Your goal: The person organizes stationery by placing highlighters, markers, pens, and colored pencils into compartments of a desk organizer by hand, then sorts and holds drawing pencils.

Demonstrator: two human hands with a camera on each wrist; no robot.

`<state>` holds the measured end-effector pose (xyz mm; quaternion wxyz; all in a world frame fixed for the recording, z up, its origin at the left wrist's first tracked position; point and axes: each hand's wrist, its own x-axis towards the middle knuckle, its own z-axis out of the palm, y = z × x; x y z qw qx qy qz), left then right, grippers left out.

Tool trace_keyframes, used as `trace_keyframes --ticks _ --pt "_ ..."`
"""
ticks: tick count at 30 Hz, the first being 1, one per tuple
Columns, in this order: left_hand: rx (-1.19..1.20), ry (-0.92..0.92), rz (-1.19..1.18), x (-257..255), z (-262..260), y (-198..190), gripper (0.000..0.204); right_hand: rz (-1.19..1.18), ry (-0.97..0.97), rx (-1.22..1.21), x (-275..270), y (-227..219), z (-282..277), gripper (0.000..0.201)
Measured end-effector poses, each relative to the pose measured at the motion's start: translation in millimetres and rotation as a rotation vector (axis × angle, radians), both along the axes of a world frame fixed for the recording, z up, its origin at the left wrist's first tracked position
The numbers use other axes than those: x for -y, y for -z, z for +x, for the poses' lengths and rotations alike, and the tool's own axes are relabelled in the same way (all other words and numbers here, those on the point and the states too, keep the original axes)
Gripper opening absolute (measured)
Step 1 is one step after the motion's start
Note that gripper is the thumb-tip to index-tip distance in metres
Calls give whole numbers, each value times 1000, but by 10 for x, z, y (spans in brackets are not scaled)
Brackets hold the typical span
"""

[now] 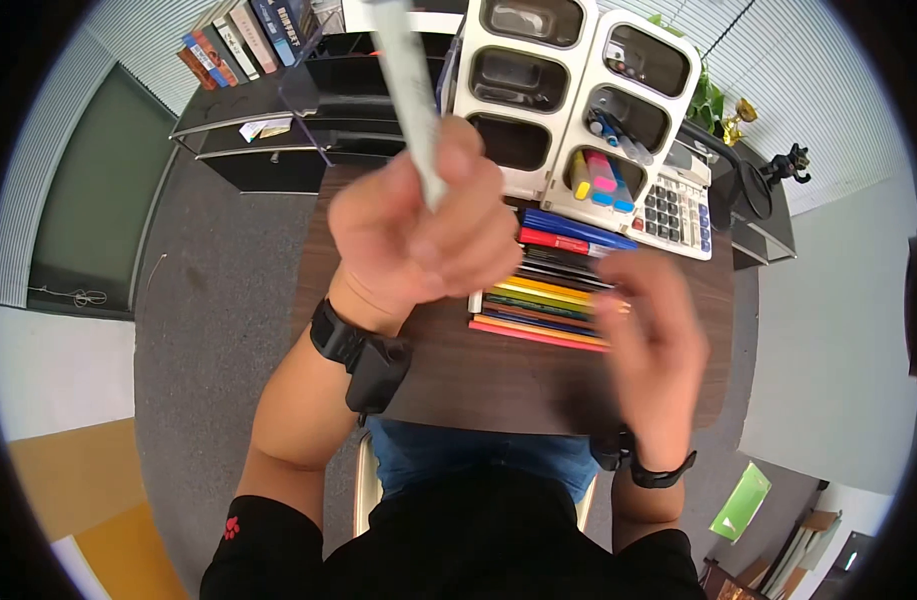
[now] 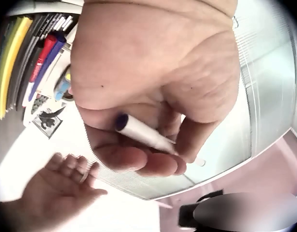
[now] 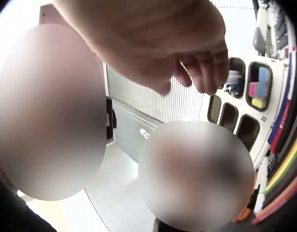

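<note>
Raised over the desk, my left hand (image 1: 423, 225) pinches a white marker (image 1: 408, 95) between thumb and fingers. The marker points up and away in the head view. Its dark purple end shows near the palm in the left wrist view, where the marker (image 2: 146, 137) lies across the curled fingers of my left hand (image 2: 153, 63). My right hand (image 1: 658, 350), blurred, is held above the desk's right part with loosely bent fingers and nothing in them. Just left of it a row of pencils and pens (image 1: 543, 298) lies side by side, partly hidden behind both hands.
Behind the row stands a white organizer (image 1: 560, 120) with dark compartments, some holding highlighters (image 1: 600, 178) and pens. A calculator (image 1: 668, 215) sits to its right. The brown desk (image 1: 458, 385) ends close to the person's lap. Books (image 1: 240, 40) stand on a black shelf at the back left.
</note>
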<state>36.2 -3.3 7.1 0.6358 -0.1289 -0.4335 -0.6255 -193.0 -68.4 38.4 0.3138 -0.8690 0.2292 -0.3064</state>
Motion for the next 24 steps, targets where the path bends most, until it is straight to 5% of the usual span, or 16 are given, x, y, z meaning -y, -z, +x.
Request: trace_keyframes --ticks 3,8,24 --pt "-16 -48 14 -67 142 -45 14 -344 -202 -331 -226 125 266 48" --pt "35 -35 10 -38 99 7 20 -448 -292 -365 -322 359 522 60" --pt "65 -23 48 -31 79 15 20 -487 -312 -454 -652 520 553 58"
